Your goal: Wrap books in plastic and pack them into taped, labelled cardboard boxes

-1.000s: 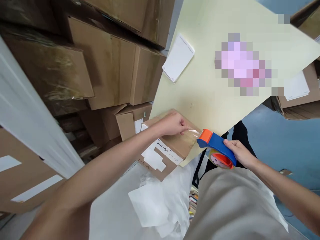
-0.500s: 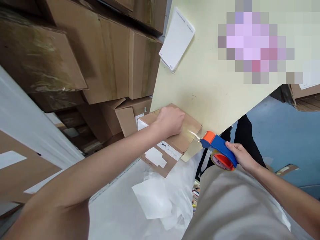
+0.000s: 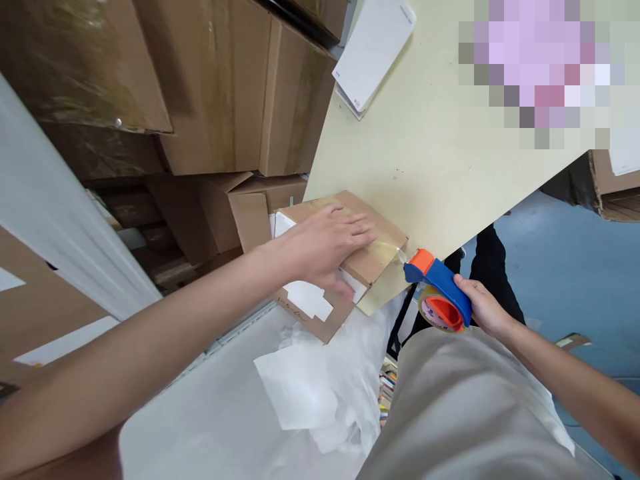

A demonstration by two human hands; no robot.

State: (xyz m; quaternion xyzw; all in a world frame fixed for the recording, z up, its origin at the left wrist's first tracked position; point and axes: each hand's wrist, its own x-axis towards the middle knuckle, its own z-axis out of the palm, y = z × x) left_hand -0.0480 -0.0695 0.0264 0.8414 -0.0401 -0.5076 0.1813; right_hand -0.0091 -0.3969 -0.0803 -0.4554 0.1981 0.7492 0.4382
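Note:
A small cardboard box point(image 3: 373, 257) with white labels lies at the near corner of a pale yellow table point(image 3: 440, 173). My left hand point(image 3: 323, 250) rests flat on top of it, fingers stretched out over a strip of clear tape. My right hand point(image 3: 483, 308) grips the handle of a blue and orange tape dispenser point(image 3: 437, 293) just off the box's right edge. A short length of clear tape runs from the dispenser's orange nose to the box.
Large brown cartons point(image 3: 220, 93) are stacked at the left beside the table. A stack of white sheets point(image 3: 373, 53) lies at the table's far edge. White plastic wrapping point(image 3: 305, 393) sits below the box. Another carton point(image 3: 617, 190) stands at the right on the blue floor point(image 3: 560, 267).
My left hand has gone from pinching the tape end to lying flat and open on the box top. The dispenser has stayed near the box's right edge. The camera has shifted a little.

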